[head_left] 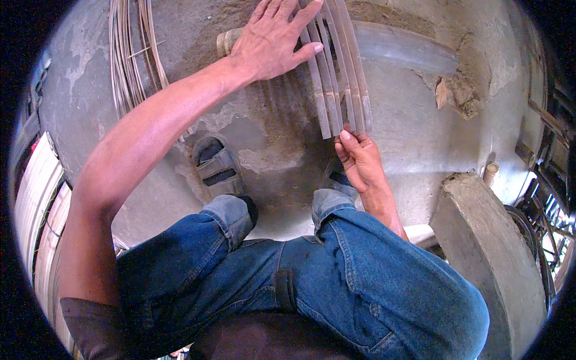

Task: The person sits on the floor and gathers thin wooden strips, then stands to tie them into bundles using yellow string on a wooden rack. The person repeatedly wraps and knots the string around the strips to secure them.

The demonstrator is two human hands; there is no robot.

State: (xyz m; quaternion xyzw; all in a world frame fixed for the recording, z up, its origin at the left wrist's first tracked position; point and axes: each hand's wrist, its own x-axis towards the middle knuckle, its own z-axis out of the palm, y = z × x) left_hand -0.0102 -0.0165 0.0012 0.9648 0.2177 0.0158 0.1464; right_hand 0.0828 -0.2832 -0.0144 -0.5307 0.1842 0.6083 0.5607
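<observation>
Pressing flat, the left hand (273, 39) half-hides bamboo slats (336, 78); right hand (359, 161) pinches their ends.

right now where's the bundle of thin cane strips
The bundle of thin cane strips lies on the concrete floor at the head view's upper left, left of the left hand.
</observation>
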